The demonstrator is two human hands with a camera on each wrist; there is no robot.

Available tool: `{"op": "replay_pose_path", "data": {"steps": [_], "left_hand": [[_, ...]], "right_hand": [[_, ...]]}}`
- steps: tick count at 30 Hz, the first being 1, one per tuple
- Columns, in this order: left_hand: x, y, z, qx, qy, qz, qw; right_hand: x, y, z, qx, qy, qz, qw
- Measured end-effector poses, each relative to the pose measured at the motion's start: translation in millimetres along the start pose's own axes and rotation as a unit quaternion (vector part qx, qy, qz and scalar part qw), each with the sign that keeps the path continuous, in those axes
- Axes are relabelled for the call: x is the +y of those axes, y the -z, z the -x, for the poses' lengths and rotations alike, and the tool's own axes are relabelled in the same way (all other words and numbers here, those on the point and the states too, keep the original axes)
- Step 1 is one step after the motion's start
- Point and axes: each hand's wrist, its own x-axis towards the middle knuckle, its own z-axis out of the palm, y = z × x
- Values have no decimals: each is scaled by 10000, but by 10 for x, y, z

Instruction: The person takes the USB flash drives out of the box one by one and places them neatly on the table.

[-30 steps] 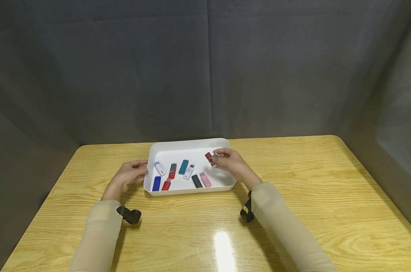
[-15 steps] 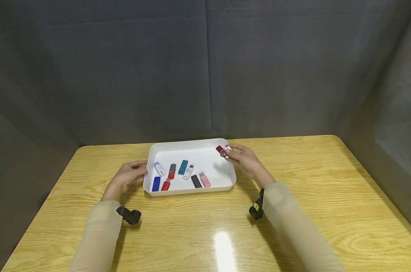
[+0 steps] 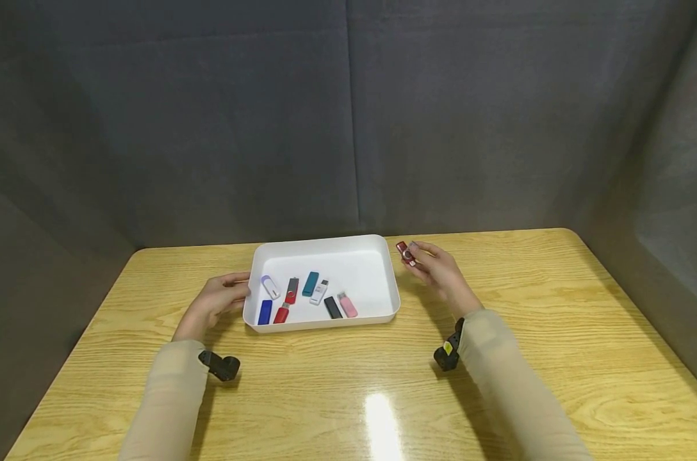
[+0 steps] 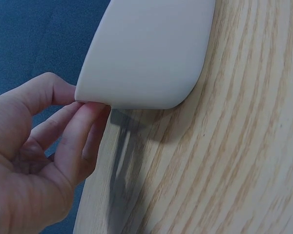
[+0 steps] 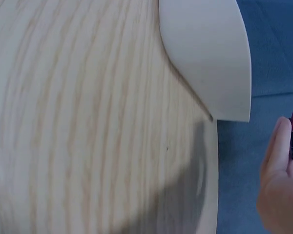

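- On the glossy yellow wooden table stands a shallow white rectangular plastic tray, holding seven small flash drives.
- At the tray's left rim, the left hand grips its edge, fingers curled under the lip and thumb on top.
- Just beyond the tray's far right corner, the right hand pinches a small dark red swivel flash drive at its fingertips, above the table and clear of the tray.

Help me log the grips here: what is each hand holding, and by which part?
The right hand pinches a red USB stick by its near end. The left hand grips the white tray by its left rim.
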Motion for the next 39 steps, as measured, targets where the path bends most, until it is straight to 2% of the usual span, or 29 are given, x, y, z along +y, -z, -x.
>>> {"op": "replay_pose_path", "data": {"steps": [7, 16, 28, 33, 39], "left_hand": [[1, 3, 0, 44, 27, -66, 10000], [6, 12, 2, 30, -18, -87, 10000], [26, -12, 28, 10, -6, 23, 10000], [15, -16, 7, 61, 49, -15, 10000], [29, -22, 11, 78, 85, -63, 9999]], "right_hand": [[6, 84, 18, 101, -86, 63, 9999], [38, 160, 20, 139, -523, -614, 9966], [54, 205, 26, 157, -515, -917, 9943], [44, 252, 33, 227, -546, -843, 9947], [44, 324, 40, 211, -541, -371, 9976]]}}
